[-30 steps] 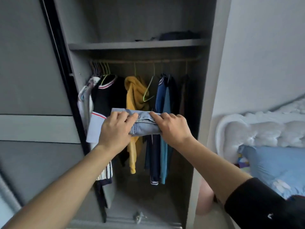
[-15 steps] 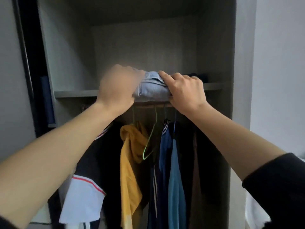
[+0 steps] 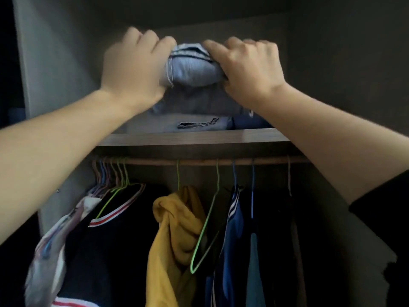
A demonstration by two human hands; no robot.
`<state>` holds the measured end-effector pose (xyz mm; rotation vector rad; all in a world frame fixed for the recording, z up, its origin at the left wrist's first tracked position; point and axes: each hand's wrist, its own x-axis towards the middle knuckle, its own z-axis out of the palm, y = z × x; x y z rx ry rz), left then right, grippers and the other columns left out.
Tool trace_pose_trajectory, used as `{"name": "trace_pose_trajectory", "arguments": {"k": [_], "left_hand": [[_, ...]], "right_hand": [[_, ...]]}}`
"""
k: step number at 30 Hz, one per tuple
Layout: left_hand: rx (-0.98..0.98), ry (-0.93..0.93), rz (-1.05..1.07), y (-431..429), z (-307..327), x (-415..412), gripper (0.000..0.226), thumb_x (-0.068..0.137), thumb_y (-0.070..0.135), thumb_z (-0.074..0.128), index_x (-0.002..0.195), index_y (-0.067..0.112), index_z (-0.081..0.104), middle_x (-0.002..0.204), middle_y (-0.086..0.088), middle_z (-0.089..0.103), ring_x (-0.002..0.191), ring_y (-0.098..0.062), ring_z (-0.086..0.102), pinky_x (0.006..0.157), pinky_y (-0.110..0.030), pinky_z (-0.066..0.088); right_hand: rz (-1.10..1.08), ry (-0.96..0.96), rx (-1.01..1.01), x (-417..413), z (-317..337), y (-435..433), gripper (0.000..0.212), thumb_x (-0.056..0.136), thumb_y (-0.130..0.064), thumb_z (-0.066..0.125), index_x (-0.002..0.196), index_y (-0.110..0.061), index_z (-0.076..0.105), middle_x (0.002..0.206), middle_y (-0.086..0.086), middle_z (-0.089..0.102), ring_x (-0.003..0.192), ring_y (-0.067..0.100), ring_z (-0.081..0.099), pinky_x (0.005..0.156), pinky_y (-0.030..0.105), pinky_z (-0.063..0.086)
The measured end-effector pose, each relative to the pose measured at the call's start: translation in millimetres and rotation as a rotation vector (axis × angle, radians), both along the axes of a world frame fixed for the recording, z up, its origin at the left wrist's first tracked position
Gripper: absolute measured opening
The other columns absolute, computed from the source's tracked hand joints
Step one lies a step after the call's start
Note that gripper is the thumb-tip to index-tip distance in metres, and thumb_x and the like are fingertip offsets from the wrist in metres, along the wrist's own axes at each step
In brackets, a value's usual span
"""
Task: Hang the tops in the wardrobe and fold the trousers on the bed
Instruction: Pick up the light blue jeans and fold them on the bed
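Folded jeans (image 3: 192, 69) up from rail height, now over stack (image 3: 199, 124) on shelf (image 3: 194, 138); left hand (image 3: 132, 69), right hand (image 3: 247, 69) curled round ends. Set-down looks next.

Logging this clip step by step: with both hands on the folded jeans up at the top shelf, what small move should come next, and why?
Probably lower the folded jeans onto the folded pile on the shelf, then let go. The left hand and right hand grip their ends, holding them right above that pile.
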<state>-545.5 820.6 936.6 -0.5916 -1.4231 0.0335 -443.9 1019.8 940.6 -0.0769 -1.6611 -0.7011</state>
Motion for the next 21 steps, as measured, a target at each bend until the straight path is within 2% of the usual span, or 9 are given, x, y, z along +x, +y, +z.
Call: {"name": "trace_pose_trajectory", "arguments": {"k": [3,6,9,12,14,16,18,19,21], "left_hand": [[0.052,0.056,-0.010,10.8,13.4,-19.5,0.055,0.072,0.021,0.055,0.125,0.012,0.045,0.111,-0.016,0.055,0.103,-0.040,0.051,0.069,-0.047,0.044],[0.034,0.055,-0.038,22.7,21.7,-46.1,0.053,0.070,0.019,0.057,0.121,0.010,0.046,0.108,-0.017,0.055,0.100,-0.040,0.052,0.066,-0.046,0.044],[0.040,0.064,-0.050,34.4,27.4,-80.3,0.054,0.067,0.015,0.059,0.118,0.006,0.047,0.106,-0.018,0.055,0.096,-0.040,0.052,0.061,-0.043,0.041],[0.085,0.050,-0.031,49.8,36.8,-118.2,0.054,0.062,0.013,0.064,0.113,0.005,0.048,0.101,-0.016,0.056,0.090,-0.038,0.055,0.056,-0.039,0.038],[0.111,0.040,-0.024,60.1,48.5,-145.9,0.059,0.057,0.014,0.071,0.111,0.006,0.049,0.099,-0.015,0.057,0.087,-0.036,0.056,0.055,-0.036,0.036],[0.142,0.046,-0.031,67.5,60.8,-166.8,0.063,0.057,0.016,0.075,0.113,0.007,0.048,0.102,-0.015,0.057,0.090,-0.035,0.056,0.058,-0.037,0.038],[0.108,-0.125,-0.053,78.2,63.6,-189.3,0.069,0.069,0.018,0.076,0.128,0.008,0.041,0.120,-0.018,0.050,0.109,-0.037,0.050,0.074,-0.043,0.043],[0.030,-0.264,-0.030,86.2,61.4,-205.0,0.073,0.076,0.023,0.075,0.136,0.008,0.035,0.130,-0.019,0.044,0.119,-0.037,0.044,0.085,-0.047,0.043],[-0.233,-0.564,0.034,99.9,50.1,-233.9,0.078,0.079,0.031,0.076,0.140,0.013,0.031,0.138,-0.017,0.042,0.126,-0.036,0.043,0.097,-0.046,0.042]], "right_hand": [[-0.047,0.025,0.027,-16.5,15.5,8.7,0.064,0.082,-0.016,0.061,0.142,-0.025,0.041,0.117,0.013,0.062,0.101,0.041,0.063,0.068,0.043,0.037],[-0.101,-0.001,0.038,-36.0,31.6,17.7,0.056,0.084,-0.018,0.062,0.137,-0.016,0.044,0.118,0.015,0.061,0.098,0.043,0.063,0.065,0.042,0.032],[-0.150,-0.036,0.079,-63.7,42.8,21.9,0.049,0.086,-0.021,0.061,0.132,-0.013,0.047,0.114,0.015,0.061,0.091,0.042,0.065,0.062,0.041,0.032],[-0.186,-0.044,0.073,-96.0,57.5,27.5,0.048,0.087,-0.018,0.062,0.132,-0.014,0.045,0.114,0.015,0.059,0.093,0.040,0.064,0.062,0.041,0.032],[-0.198,-0.028,0.080,-121.7,68.5,32.1,0.045,0.088,-0.014,0.059,0.131,-0.013,0.046,0.113,0.015,0.059,0.093,0.040,0.063,0.064,0.043,0.037],[-0.224,-0.006,0.079,-147.2,78.6,36.0,0.042,0.089,-0.012,0.056,0.130,-0.012,0.046,0.113,0.016,0.059,0.096,0.040,0.061,0.072,0.046,0.044],[-0.264,-0.079,0.008,-173.8,81.4,43.8,0.046,0.092,-0.013,0.052,0.136,-0.011,0.041,0.122,0.018,0.055,0.108,0.040,0.056,0.086,0.049,0.043],[-0.285,-0.187,-0.061,-187.6,77.8,49.7,0.051,0.092,-0.014,0.053,0.140,-0.012,0.037,0.129,0.018,0.051,0.115,0.040,0.052,0.093,0.050,0.040],[-0.320,-0.568,-0.283,-214.3,60.1,59.3,0.062,0.092,-0.021,0.060,0.147,-0.016,0.031,0.140,0.017,0.047,0.125,0.038,0.048,0.102,0.047,0.039]]}}
